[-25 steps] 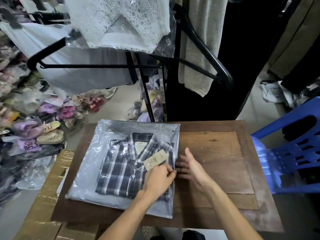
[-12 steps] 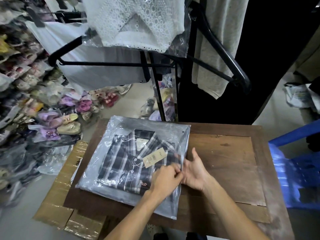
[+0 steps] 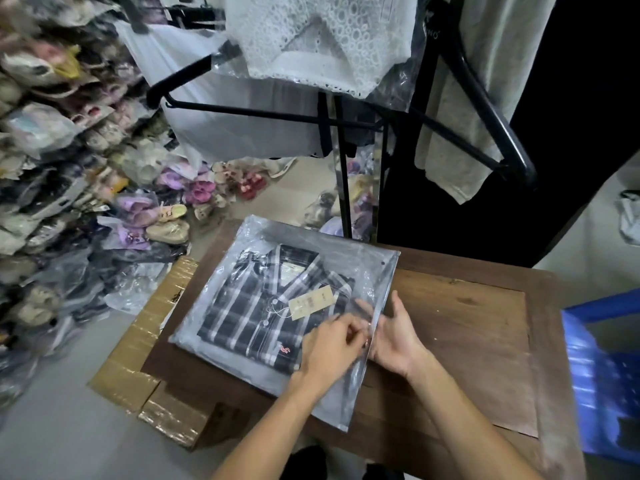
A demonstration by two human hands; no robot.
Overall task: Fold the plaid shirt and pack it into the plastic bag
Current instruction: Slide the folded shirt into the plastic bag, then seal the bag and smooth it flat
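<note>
Fingers [image 3: 349, 325] of the left hand [image 3: 329, 348] curl together and pinch the right-hand edge of a clear plastic bag [image 3: 367, 271], while the right hand [image 3: 394, 336] lies just beside it with fingers loosely spread, palm turned inward, touching the same edge from outside. Motion blur hides whether the right fingertips grip the film.

Inside the bag lies one folded plaid shirt [image 3: 256, 310], dark with white stripes, flat and front side up. Its collar points away from the person toward the far edge of the tabletop [image 3: 467, 327], its hem toward the near left, so the long axis runs slightly askew, tilted to the left of the table's sides. One tan paper tag [image 3: 311, 302] rests on the shirt's chest, and a small red emblem [image 3: 284, 349] shows near the hem.

The bag sits on the left half of the wooden tabletop, its left corner overhanging. One taped cardboard box [image 3: 138, 358] stands on the floor just beside the table on the left; one blue plastic chair [image 3: 606, 375] stands on the right. Bagged shoes [image 3: 166, 216] are piled on the floor beyond, too many to count, and garments hang from a black rack [image 3: 343, 168] behind.
</note>
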